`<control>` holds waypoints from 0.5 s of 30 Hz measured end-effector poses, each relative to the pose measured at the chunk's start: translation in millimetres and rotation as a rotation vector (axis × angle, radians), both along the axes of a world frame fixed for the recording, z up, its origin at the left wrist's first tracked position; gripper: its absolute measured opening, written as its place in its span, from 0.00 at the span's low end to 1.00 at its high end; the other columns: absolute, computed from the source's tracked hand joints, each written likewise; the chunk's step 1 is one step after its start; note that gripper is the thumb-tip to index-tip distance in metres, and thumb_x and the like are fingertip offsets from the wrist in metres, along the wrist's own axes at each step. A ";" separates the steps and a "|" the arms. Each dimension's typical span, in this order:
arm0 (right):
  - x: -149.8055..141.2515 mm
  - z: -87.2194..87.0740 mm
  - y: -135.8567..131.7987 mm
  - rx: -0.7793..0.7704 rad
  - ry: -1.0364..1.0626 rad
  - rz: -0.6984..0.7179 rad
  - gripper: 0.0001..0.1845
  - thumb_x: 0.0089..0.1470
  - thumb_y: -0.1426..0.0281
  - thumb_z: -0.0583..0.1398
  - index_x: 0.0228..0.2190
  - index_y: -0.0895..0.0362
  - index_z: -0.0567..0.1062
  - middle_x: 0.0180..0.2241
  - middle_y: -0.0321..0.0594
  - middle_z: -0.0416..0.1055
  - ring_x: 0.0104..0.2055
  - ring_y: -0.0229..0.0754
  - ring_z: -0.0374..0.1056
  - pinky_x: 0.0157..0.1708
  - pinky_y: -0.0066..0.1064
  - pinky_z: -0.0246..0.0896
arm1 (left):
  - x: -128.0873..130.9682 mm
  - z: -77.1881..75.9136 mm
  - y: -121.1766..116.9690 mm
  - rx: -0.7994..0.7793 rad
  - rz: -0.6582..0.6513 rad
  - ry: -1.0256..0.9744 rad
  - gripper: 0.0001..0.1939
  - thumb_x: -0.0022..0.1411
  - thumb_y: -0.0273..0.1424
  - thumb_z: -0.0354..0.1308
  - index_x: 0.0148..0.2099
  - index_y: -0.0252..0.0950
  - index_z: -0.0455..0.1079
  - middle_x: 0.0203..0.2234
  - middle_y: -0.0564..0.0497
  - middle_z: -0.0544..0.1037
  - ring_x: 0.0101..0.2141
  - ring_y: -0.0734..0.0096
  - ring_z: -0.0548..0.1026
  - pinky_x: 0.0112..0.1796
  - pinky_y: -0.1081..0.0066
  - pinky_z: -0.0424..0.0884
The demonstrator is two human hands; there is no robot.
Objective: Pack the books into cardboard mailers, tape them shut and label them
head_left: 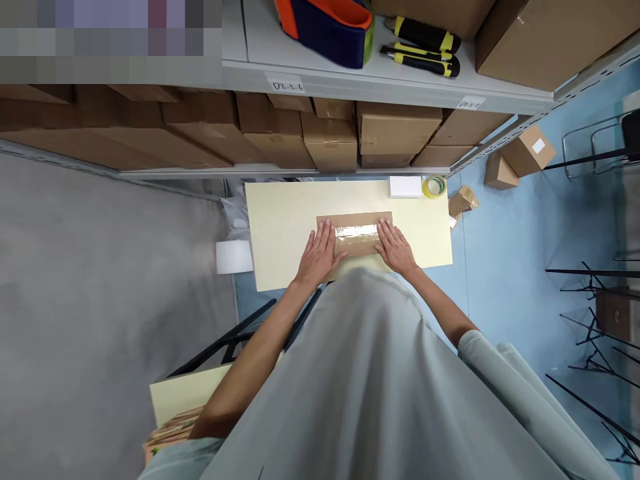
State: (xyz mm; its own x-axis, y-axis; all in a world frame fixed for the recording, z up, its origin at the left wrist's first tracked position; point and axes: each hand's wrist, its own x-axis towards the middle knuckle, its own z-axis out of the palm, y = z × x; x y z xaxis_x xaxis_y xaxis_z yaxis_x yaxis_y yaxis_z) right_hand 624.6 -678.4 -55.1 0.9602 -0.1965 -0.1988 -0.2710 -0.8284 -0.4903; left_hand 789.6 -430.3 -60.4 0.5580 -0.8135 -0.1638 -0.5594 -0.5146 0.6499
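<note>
A flat brown cardboard box [355, 248] lies on the pale yellow tabletop [285, 227], with a strip of shiny clear tape [357, 233] along its upper face. My left hand [323, 248] rests on the box's left end, fingers stretched out and thumb spread toward me. On the right end lies my right hand [394, 245], its fingers also extended flat over the tape's end. Neither hand is wrapped around anything. A roll of yellow tape [434, 187] sits at the table's far right corner, beside a small white box [405, 187].
Above the table's far edge, a metal shelf [350, 79] carries several cardboard boxes [330, 143]. Utility knives [425, 63] and a blue-orange bin [330, 30] sit on its upper level. Small cartons [527, 150] lie on the blue floor at right. A grey wall [100, 280] stands left.
</note>
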 end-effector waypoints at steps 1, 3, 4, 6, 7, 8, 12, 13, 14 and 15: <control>-1.1 -0.7 -1.1 0.013 -0.019 -0.044 0.39 0.79 0.55 0.47 0.80 0.62 0.50 0.82 0.49 0.43 0.86 0.53 0.36 0.84 0.54 0.35 | 1.2 -1.3 2.9 -0.012 0.039 0.007 0.49 0.79 0.53 0.49 0.85 0.25 0.42 0.83 0.31 0.42 0.82 0.44 0.38 0.78 0.40 0.39; -6.7 -2.8 -3.5 0.066 -0.049 -0.185 0.44 0.78 0.52 0.50 0.81 0.61 0.45 0.83 0.50 0.39 0.86 0.54 0.34 0.83 0.56 0.37 | 1.7 -5.8 12.2 -0.019 0.173 0.059 0.56 0.74 0.57 0.56 0.85 0.25 0.39 0.83 0.30 0.38 0.82 0.42 0.36 0.78 0.41 0.40; -11.2 -4.6 -4.5 0.117 -0.047 -0.266 0.47 0.77 0.50 0.52 0.82 0.61 0.43 0.83 0.52 0.38 0.86 0.55 0.35 0.83 0.57 0.40 | 0.7 -9.2 18.0 -0.007 0.256 0.121 0.60 0.71 0.58 0.60 0.85 0.26 0.38 0.83 0.29 0.37 0.82 0.41 0.37 0.78 0.42 0.43; -22.0 -9.8 -4.8 0.264 0.005 -0.395 0.54 0.73 0.45 0.57 0.82 0.59 0.40 0.83 0.54 0.41 0.84 0.58 0.43 0.80 0.58 0.50 | -4.3 -17.9 29.0 0.030 0.395 0.318 0.65 0.65 0.60 0.66 0.85 0.29 0.38 0.82 0.28 0.42 0.81 0.40 0.46 0.77 0.44 0.51; -27.4 -12.9 -3.8 0.348 0.045 -0.426 0.58 0.70 0.44 0.60 0.82 0.57 0.40 0.82 0.55 0.46 0.83 0.59 0.49 0.78 0.58 0.55 | -8.0 -22.7 33.1 0.032 0.425 0.431 0.65 0.63 0.59 0.69 0.85 0.31 0.41 0.81 0.28 0.48 0.80 0.40 0.52 0.76 0.45 0.56; -32.1 -15.9 -2.0 0.424 0.082 -0.438 0.61 0.66 0.43 0.64 0.82 0.55 0.41 0.80 0.55 0.54 0.80 0.59 0.56 0.75 0.57 0.60 | -12.3 -27.4 35.9 0.010 0.426 0.535 0.64 0.61 0.59 0.70 0.84 0.33 0.45 0.80 0.29 0.55 0.78 0.41 0.59 0.74 0.46 0.60; -38.9 -20.4 7.2 0.539 0.080 -0.452 0.61 0.58 0.46 0.71 0.80 0.51 0.52 0.67 0.48 0.76 0.66 0.58 0.75 0.68 0.55 0.71 | -26.3 -39.9 35.6 -0.158 0.432 0.684 0.54 0.57 0.56 0.73 0.77 0.37 0.62 0.71 0.35 0.73 0.69 0.48 0.74 0.71 0.49 0.68; -37.4 -18.6 8.0 0.520 0.054 -0.472 0.56 0.60 0.46 0.69 0.79 0.50 0.56 0.65 0.47 0.78 0.63 0.57 0.77 0.66 0.54 0.73 | -27.6 -41.1 34.2 -0.176 0.477 0.664 0.51 0.57 0.55 0.73 0.74 0.36 0.65 0.69 0.35 0.74 0.68 0.48 0.75 0.71 0.49 0.68; -34.9 -15.7 7.8 0.490 0.027 -0.492 0.50 0.63 0.46 0.66 0.77 0.51 0.60 0.63 0.47 0.79 0.61 0.56 0.78 0.64 0.53 0.74 | -27.7 -41.7 32.8 -0.185 0.529 0.631 0.48 0.58 0.55 0.72 0.72 0.36 0.67 0.68 0.35 0.75 0.67 0.48 0.76 0.70 0.48 0.69; -31.7 -12.0 6.6 0.455 0.001 -0.506 0.45 0.66 0.46 0.64 0.75 0.51 0.64 0.62 0.48 0.80 0.59 0.55 0.79 0.62 0.52 0.75 | -26.8 -41.8 31.6 -0.191 0.572 0.593 0.44 0.60 0.55 0.71 0.70 0.36 0.69 0.66 0.36 0.75 0.66 0.49 0.77 0.69 0.49 0.71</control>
